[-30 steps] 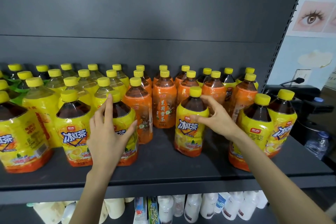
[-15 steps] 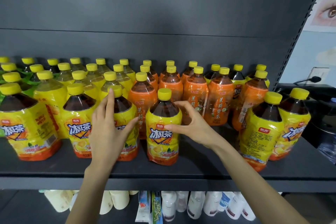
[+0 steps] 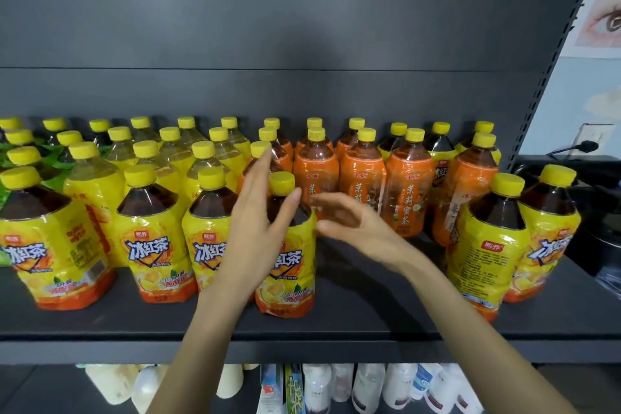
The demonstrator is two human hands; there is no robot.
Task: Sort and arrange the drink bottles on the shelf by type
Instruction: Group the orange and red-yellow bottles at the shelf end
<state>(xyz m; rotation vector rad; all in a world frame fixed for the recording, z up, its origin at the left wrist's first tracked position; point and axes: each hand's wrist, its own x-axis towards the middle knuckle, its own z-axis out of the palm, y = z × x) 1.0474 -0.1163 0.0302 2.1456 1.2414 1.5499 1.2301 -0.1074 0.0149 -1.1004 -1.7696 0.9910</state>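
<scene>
Iced black tea bottles with yellow labels and yellow caps stand along the front of the dark shelf (image 3: pixel 369 323). One of them (image 3: pixel 290 265) stands just right of three like it (image 3: pixel 153 245). My left hand (image 3: pixel 258 239) lies flat against its left shoulder, fingers straight and thumb beside the neck. Just right of this bottle hovers my right hand (image 3: pixel 356 225), blurred, loosely spread and holding nothing. Two more iced tea bottles (image 3: pixel 487 245) stand at the front right. Orange-labelled tea bottles (image 3: pixel 410 191) fill the back middle and right.
Pale yellow drink bottles (image 3: pixel 94 191) fill the back left, with green-labelled bottles (image 3: pixel 6 158) at the far left edge. Bare shelf lies between the touched bottle and the right-hand pair. White bottles (image 3: pixel 366 386) stand on the shelf below. A slotted upright (image 3: pixel 551 54) bounds the right side.
The iced tea bottle slid left to stand beside the front-row group. My right hand let go of it, and my left hand shifted from the neighbouring bottle onto it.
</scene>
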